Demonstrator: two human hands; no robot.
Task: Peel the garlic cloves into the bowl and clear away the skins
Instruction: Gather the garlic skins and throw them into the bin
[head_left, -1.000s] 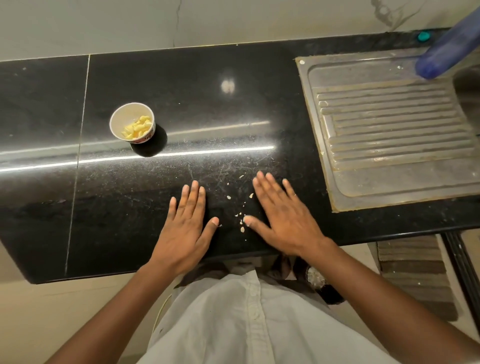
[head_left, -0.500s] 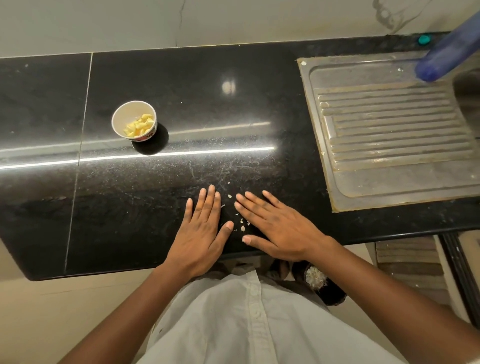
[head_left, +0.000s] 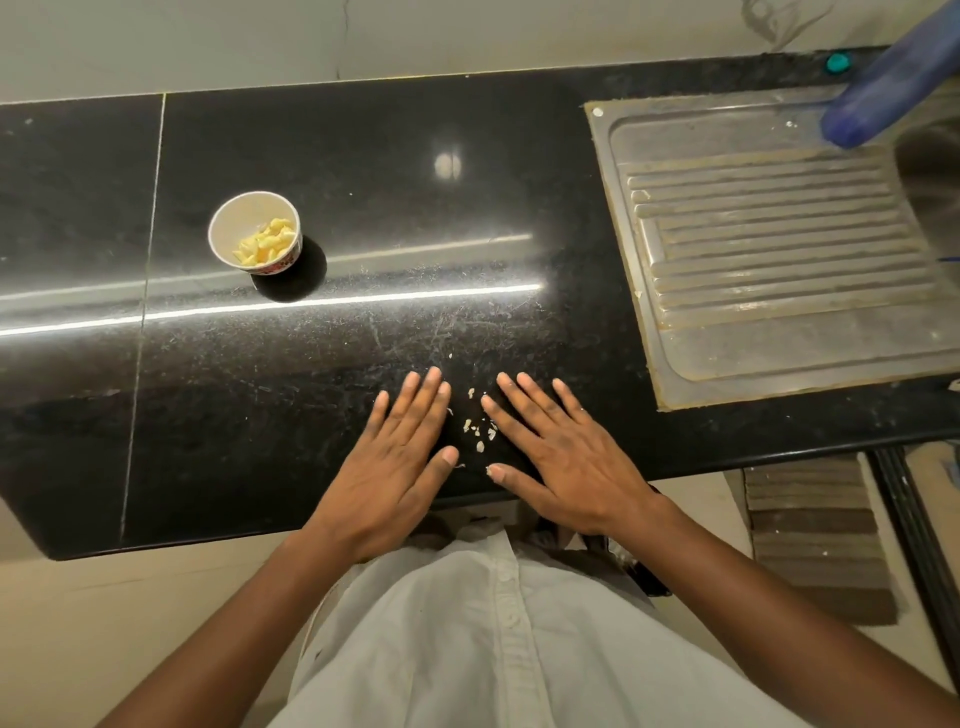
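A small white bowl (head_left: 254, 231) stands on the black counter (head_left: 363, 208) at the left and holds peeled yellow garlic cloves (head_left: 264, 244). Near the counter's front edge lie several small pale skin bits (head_left: 478, 428) in a loose cluster. My left hand (head_left: 395, 462) lies flat on the counter just left of the bits, fingers straight. Flat on the other side of them rests my right hand (head_left: 561, 457), fingers spread. The two thumbs nearly close the gap in front of the bits. Neither hand holds anything.
A steel drainboard (head_left: 779, 249) is set into the counter at the right, with a blue object (head_left: 888, 88) over its far corner and a teal cap (head_left: 837, 62) behind. A white wall runs along the back. A ribbed mat (head_left: 815, 535) lies on the floor at the right.
Both flat hands slid inward toward each other, gathering the scattered skin bits into a tighter cluster between them. The bowl has not moved.
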